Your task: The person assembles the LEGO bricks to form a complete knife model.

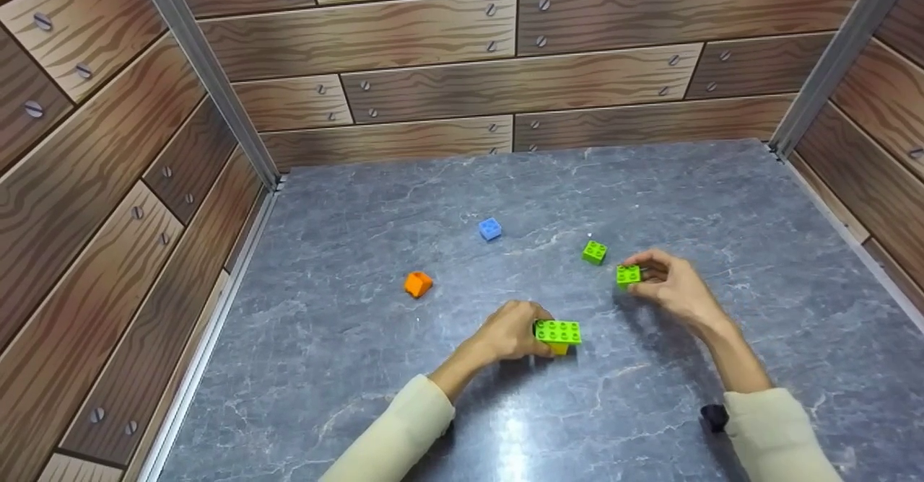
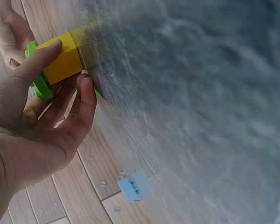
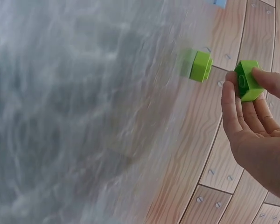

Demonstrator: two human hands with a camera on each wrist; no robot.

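My left hand (image 1: 511, 330) grips a yellow building block (image 2: 64, 59) between thumb and fingers. A flat green plate with studs (image 1: 558, 331) sits on top of that block, and the block stands on the grey table. In the right wrist view, a green building block (image 3: 248, 80) is pinched between the thumb and fingers of my right hand (image 3: 259, 135). Its hollow underside shows there, held off the surface. Another green block (image 1: 594, 252) lies on the table just left of the right hand. The fingertips behind the yellow block are partly hidden in the head view.
A blue block (image 1: 490, 229) lies farther back on the grey marbled table (image 1: 346, 366). An orange block (image 1: 418, 284) rests to the left of the left hand. By the right sleeve is a small black object (image 1: 714, 418). Wood-patterned walls (image 1: 433, 42) enclose the back and sides.
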